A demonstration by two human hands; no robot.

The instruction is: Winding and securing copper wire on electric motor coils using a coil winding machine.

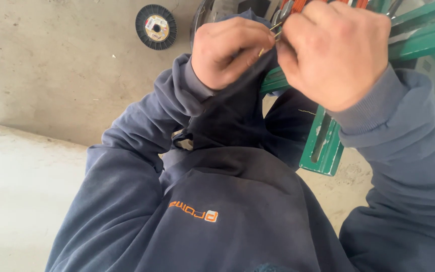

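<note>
Both my hands raised before green frame (pixel 323 146): left hand (pixel 230 53) fingers and right hand (pixel 336 53) fingers pinching thin wire (pixel 274 30) between them. Grinding disc (pixel 156 26) on floor, left of frame.

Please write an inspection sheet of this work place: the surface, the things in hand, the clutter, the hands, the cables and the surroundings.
Surface: bare grey concrete floor, with a paler slab at lower left.
Things in hand: thin metal wire pieces, pinched between both hands, and a dark cloth hanging below them.
Clutter: round abrasive disc lying flat on the floor.
Hands: left hand and right hand close together, fingers closed on the wire.
Cables: nothing seen.
Surroundings: green metal frame beneath the hands.
</note>
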